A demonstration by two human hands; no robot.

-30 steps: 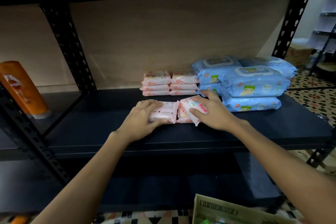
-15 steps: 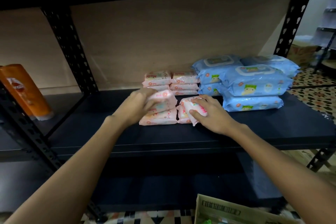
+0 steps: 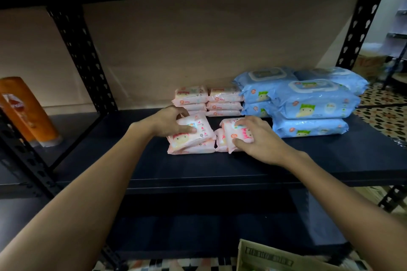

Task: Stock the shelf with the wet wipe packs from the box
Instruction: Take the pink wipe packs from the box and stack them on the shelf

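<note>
On the dark shelf (image 3: 220, 169) my left hand (image 3: 169, 123) grips a small pink wet wipe pack (image 3: 196, 133), face up and tilted, on top of another pink pack (image 3: 193, 149). Just to the right, my right hand (image 3: 257, 138) holds a second tilted pink pack (image 3: 236, 133) that leans on a pack beneath it. Behind them stand two short stacks of pink packs (image 3: 209, 101). Large blue wipe packs (image 3: 308, 103) are piled at the right. A corner of the cardboard box (image 3: 264, 257) shows at the bottom edge.
An orange bottle (image 3: 26, 112) stands on the neighbouring shelf section at the left, beyond a black perforated upright (image 3: 83, 59). A lower shelf lies below. Patterned floor tiles and other racks show at the far right.
My left hand lifted its pink pack, turned it face up and set it on the pack below. My right hand stayed on its pack, shifting little.
</note>
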